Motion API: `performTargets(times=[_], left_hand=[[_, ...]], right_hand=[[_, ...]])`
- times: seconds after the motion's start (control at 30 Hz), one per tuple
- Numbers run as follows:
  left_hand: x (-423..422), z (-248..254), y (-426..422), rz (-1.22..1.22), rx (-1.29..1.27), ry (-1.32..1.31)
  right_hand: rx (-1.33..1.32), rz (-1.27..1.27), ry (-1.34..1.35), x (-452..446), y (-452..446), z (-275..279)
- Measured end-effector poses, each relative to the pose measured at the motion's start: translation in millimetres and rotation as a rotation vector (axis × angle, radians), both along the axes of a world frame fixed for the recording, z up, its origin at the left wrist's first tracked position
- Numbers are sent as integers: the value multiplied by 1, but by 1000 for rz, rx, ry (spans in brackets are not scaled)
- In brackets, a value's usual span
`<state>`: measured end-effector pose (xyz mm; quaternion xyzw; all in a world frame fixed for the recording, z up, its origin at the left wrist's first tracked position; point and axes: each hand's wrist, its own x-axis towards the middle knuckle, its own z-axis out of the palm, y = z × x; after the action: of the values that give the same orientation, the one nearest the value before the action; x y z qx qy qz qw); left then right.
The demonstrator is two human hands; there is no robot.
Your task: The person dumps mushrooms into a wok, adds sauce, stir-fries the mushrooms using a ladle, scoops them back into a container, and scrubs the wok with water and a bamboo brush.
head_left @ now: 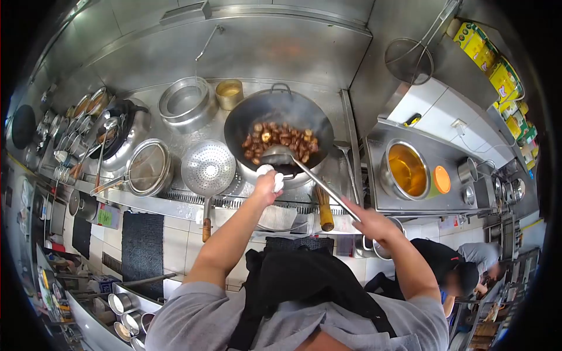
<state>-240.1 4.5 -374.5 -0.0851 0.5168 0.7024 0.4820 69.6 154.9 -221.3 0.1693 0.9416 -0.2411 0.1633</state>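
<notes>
A large dark wok [319,126] sits on the stove, with many glossy brown pieces of food [285,133] inside; I cannot tell their kind for certain. My left hand [266,190] is closed around a folded white cloth [277,181] at the wok's near rim, by its loop handle. Gripped in my right hand [377,225] is the long handle of a metal ladle [277,153], whose bowl rests among the food at the near side of the wok. A bamboo brush [325,212] lies just right of the wok's near edge.
Left of the wok lie a perforated skimmer [208,168], a strainer on a pot [148,167] and stacked metal basins [184,102]. To the right, a spatula [346,161] and a pot of amber liquid [407,169]. Two other people [436,257] are behind at right.
</notes>
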Motion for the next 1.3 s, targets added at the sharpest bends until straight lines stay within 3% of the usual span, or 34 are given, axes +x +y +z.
performTargets(times=[0.1, 0.2, 0.33, 0.37, 0.4, 0.47, 0.53, 0.57, 0.63, 0.73, 0.8, 0.83, 0.87, 0.9, 0.97, 1.07, 1.1, 1.13, 1.17, 1.27, 1.3], left_hand=[[30, -33, -17, 69, 86, 117], [73, -78, -59, 98, 116, 121], [85, 25, -66, 208, -33, -109], [56, -9, -56, 204, 87, -64], [31, 0, -47, 146, 168, -28], [7, 31, -30, 109, -1, -56], [26, 63, -41, 117, -37, -63], [30, 66, -46, 39, -9, -76], [26, 60, -36, 73, -26, -43], [2, 21, -8, 67, -51, 37], [6, -30, -11, 109, 50, 126], [9, -52, -22, 13, 82, 171], [28, -59, -32, 138, 112, 170], [39, -70, -51, 76, 141, 147], [65, -72, -82, 73, -12, 64], [65, -4, -84, 99, 25, -73], [44, -7, -72, 104, 64, -134], [31, 25, -55, 104, 61, -51], [20, 58, -39, 61, 12, -36], [-17, 23, -8, -6, 27, -54], [-15, 10, -9, 6, 25, -19]], right_hand=[[186, -85, -140, -49, -11, -26], [309, -109, -61, -58, -22, -41], [335, -77, 17, -32, -29, -36], [283, -90, 10, -28, -35, -17], [188, -130, 18, -20, -36, -9], [6, -151, 40, -2, -37, 11], [-30, -95, 45, 18, -30, 18], [-135, -151, -82, 20, -31, 36], [-179, -159, -92, 9, -27, 48], [-101, -43, 103, 1, -17, -11], [132, -103, -51, -35, -18, -21], [140, -109, -37, -42, -17, -27], [225, -102, -21, -47, -17, -34], [306, -96, -6, -50, -18, -38], [292, -106, 22, -37, -24, -27], [200, -146, 12, -6, -28, 18], [30, -138, 63, 8, -25, 27], [-134, -130, 121, 13, -22, 32], [-128, -116, 120, 9, -19, 33], [-151, -116, -16, 0, -15, 20], [-46, -39, 40, -8, -15, 5]])
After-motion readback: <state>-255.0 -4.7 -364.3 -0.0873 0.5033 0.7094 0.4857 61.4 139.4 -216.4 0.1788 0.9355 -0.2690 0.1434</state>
